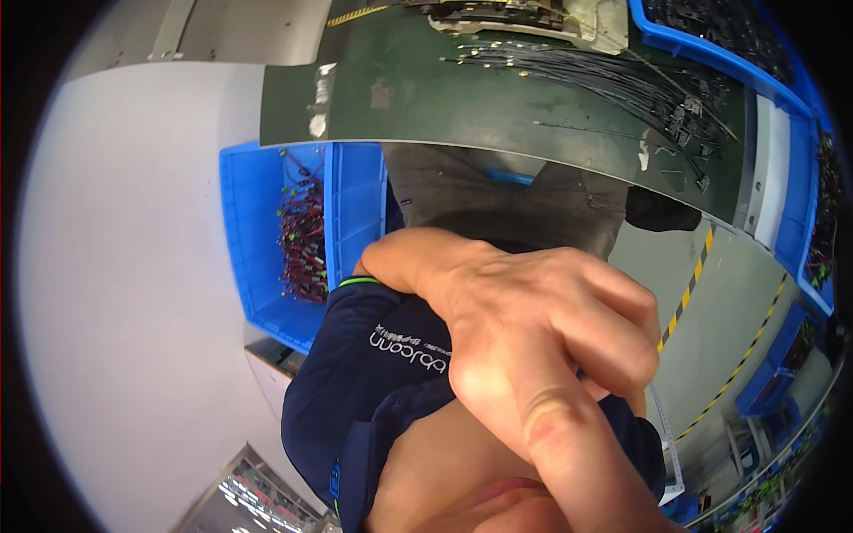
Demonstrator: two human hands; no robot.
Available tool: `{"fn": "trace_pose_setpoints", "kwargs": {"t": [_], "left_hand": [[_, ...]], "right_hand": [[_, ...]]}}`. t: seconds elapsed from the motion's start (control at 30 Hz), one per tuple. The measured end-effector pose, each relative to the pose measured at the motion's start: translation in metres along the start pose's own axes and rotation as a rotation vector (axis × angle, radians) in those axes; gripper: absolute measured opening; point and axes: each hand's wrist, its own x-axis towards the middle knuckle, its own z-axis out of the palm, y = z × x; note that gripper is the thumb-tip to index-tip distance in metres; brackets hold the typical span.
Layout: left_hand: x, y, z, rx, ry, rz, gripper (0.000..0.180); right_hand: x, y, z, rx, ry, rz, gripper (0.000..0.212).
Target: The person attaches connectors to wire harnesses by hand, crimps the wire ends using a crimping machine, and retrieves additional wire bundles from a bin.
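My left hand (542,329) is raised close in front of the view, its back facing it. The arm comes from the dark blue sleeve (324,364) at the left. One digit stretches down past the lower edge, so its tip is out of sight. The other fingers bend at the right, apart from that digit, and nothing shows in them. The hand is away from the green work table (391,98). My right hand does not show. Only part of the right sleeve (641,449) and a sliver of skin appear behind the left hand.
Thin black cables (569,67) lie across the table beside a metal fixture (515,13). A blue bin (244,240) at the left holds dark red cables with green bits. Another blue bin (693,44) with black parts stands far right. Yellow-black tape (689,289) marks the floor.
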Motion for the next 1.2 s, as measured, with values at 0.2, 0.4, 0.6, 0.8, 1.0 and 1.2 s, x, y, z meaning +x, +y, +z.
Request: {"fn": "trace_pose_setpoints", "kwargs": {"t": [0.2,0.4,0.6,0.8,1.0,1.2], "left_hand": [[-0.014,0.005,-0.016,-0.013,-0.076,-0.004,0.011],[-0.015,0.024,-0.055,0.269,-0.302,-0.097,0.008],[-0.083,0.040,-0.100,0.496,-0.457,-0.392,0.014],[-0.127,0.105,-0.136,1.098,-0.312,-0.676,0.016],[-0.160,0.178,-0.160,1.583,0.223,-0.696,0.022],[-0.242,0.327,-0.235,2.042,1.088,-0.981,0.018]], "right_hand": [[-0.051,-0.088,0.036,0.300,0.098,0.087,0.055],[-0.048,-0.236,0.055,-0.217,0.306,-0.563,0.027],[-0.056,-0.438,0.088,-0.936,0.082,-1.592,0.034],[-0.031,-0.486,0.123,-1.503,-0.031,-1.533,0.030],[-0.014,-0.476,0.130,-1.298,-0.104,-1.610,0.023],[0.002,-0.455,0.137,-0.919,-0.131,-1.717,0.022]]}}
